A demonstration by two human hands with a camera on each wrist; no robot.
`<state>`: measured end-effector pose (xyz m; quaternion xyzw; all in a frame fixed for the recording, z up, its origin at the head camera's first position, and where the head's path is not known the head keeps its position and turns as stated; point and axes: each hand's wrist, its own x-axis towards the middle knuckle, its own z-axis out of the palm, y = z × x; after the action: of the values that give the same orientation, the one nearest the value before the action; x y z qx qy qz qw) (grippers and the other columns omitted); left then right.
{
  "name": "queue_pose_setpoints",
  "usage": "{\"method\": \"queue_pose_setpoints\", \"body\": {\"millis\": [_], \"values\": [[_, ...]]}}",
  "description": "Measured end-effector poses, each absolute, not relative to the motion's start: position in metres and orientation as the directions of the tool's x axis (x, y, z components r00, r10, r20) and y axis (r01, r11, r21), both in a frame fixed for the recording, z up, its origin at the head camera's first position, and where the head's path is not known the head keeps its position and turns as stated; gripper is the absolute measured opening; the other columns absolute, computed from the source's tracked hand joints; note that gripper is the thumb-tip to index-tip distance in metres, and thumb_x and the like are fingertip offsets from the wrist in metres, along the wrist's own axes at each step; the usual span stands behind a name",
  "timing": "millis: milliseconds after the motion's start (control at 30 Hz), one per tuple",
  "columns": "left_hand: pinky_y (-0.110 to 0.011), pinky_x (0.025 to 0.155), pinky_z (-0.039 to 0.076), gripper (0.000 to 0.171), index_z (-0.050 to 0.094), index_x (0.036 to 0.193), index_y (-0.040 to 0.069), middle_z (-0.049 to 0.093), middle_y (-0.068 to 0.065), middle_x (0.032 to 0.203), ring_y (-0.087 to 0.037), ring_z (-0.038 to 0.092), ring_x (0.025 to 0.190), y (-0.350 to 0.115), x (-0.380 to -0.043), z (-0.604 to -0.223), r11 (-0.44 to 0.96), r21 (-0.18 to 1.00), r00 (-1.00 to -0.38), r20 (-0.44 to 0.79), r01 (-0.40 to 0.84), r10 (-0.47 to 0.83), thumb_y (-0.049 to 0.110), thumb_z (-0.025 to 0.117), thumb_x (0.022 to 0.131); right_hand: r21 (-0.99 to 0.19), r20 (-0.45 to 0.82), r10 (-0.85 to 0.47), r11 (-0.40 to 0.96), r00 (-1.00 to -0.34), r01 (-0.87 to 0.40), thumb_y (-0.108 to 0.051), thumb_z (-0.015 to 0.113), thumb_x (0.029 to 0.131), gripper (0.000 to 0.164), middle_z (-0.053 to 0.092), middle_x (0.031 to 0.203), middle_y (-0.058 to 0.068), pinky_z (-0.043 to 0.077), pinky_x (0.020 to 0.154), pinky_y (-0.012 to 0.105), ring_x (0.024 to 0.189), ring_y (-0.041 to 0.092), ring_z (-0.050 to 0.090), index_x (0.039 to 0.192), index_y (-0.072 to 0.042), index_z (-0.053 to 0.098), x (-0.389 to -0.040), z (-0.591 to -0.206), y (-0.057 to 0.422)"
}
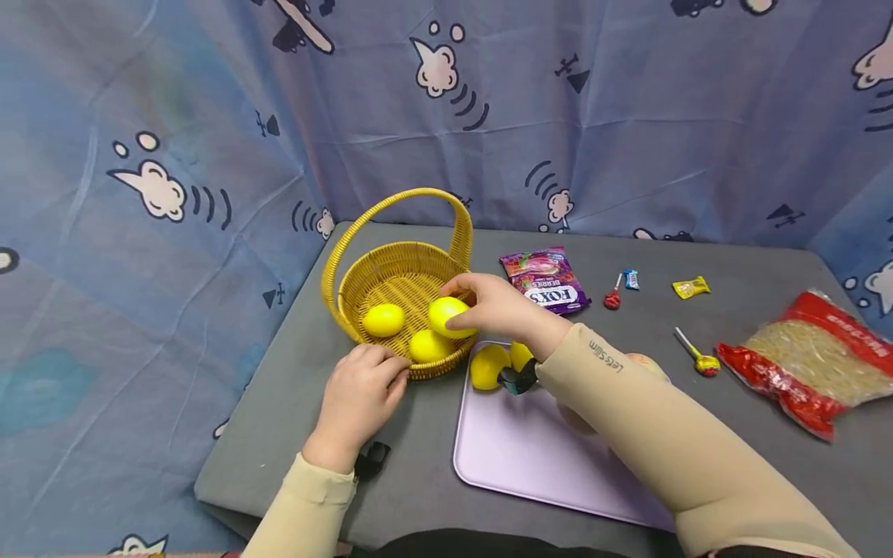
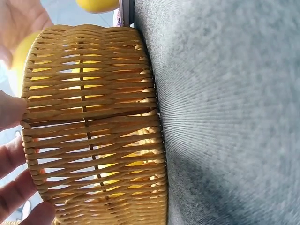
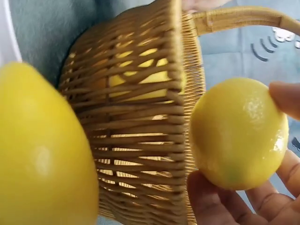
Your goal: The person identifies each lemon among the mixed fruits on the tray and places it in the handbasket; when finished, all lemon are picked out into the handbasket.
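Note:
A yellow wicker basket point(image 1: 405, 288) with an arched handle stands at the left of the table. My left hand point(image 1: 363, 391) grips its near rim; in the left wrist view, thumb and fingers point(image 2: 16, 192) lie on the rim's edge. Inside the basket are two lemons, one on the left point(image 1: 384, 319) and one near the front point(image 1: 429, 347). Over the basket's right side, my right hand point(image 1: 491, 306) pinches another lemon point(image 3: 239, 133) between thumb and fingers. Two more lemons, one in front point(image 1: 490, 367) and one partly hidden point(image 1: 520, 356), lie on the tray under my right forearm.
A pale purple tray point(image 1: 516, 457) sits right of the basket, with round items mostly hidden by my sleeve. Behind it lies a purple candy bag point(image 1: 544, 280). Two lollipops, one red point(image 1: 612, 298) and one yellow point(image 1: 706, 364), small wrapped candies point(image 1: 691, 287) and a red-ended bag point(image 1: 816, 356) lie rightward.

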<state>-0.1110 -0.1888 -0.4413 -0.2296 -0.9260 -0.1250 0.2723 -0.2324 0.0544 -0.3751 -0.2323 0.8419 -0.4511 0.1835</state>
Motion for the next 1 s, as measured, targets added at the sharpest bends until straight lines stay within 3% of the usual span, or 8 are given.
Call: {"method": "queue_pose_setpoints", "body": {"millis": [200,400,600,767,1000], "values": [[-0.041,0.076,0.056,0.009,0.079,0.097,0.018,0.069,0.002,0.096,-0.023,0.064,0.091,-0.188,-0.110,-0.443,0.859,0.105,-0.743,0.561,0.502,0.365,0.020,0.075,0.089,-0.725,-0.095,-0.605,0.586,-0.791,-0.361,-0.020,0.080,0.083,0.044,0.066,0.125,0.000,0.049,0.099,0.040,0.108,0.022,0.060,0.125,-0.017,0.067,-0.236,-0.383,0.049],[-0.040,0.078,0.057,0.010,0.079,0.099,0.017,0.069,0.001,0.097,-0.023,0.063,0.093,-0.191,-0.109,-0.444,0.856,0.105,-0.742,0.559,0.507,0.371,0.020,0.074,0.090,-0.713,-0.132,-0.631,0.596,-0.764,-0.369,-0.018,0.080,0.083,0.043,0.066,0.124,0.000,0.048,0.100,0.039,0.110,0.021,0.059,0.124,-0.015,0.068,-0.235,-0.384,0.037],[-0.040,0.079,0.057,0.012,0.079,0.100,0.016,0.069,0.000,0.097,-0.024,0.064,0.093,-0.193,-0.108,-0.445,0.858,0.099,-0.744,0.554,0.504,0.373,0.020,0.075,0.089,-0.631,-0.150,-0.690,0.618,-0.708,-0.468,-0.022,0.082,0.081,0.041,0.068,0.116,-0.001,0.049,0.094,0.036,0.103,0.019,0.057,0.119,-0.016,0.070,-0.234,-0.392,0.021],[-0.040,0.081,0.057,0.015,0.079,0.104,0.016,0.069,-0.001,0.100,-0.024,0.063,0.095,-0.194,-0.108,-0.446,0.850,0.106,-0.740,0.555,0.515,0.380,0.019,0.075,0.090,-0.569,-0.143,-0.703,0.635,-0.697,-0.523,-0.018,0.081,0.080,0.035,0.070,0.108,-0.001,0.050,0.090,0.037,0.098,0.020,0.059,0.113,-0.016,0.072,-0.231,-0.396,0.015],[-0.040,0.080,0.057,0.014,0.080,0.102,0.016,0.070,-0.001,0.099,-0.024,0.064,0.094,-0.196,-0.109,-0.445,0.851,0.112,-0.743,0.555,0.513,0.375,0.018,0.075,0.089,-0.622,-0.128,-0.702,0.607,-0.701,-0.495,-0.015,0.079,0.082,0.037,0.070,0.113,0.002,0.053,0.093,0.038,0.104,0.022,0.065,0.118,-0.012,0.070,-0.229,-0.398,0.015]]}}
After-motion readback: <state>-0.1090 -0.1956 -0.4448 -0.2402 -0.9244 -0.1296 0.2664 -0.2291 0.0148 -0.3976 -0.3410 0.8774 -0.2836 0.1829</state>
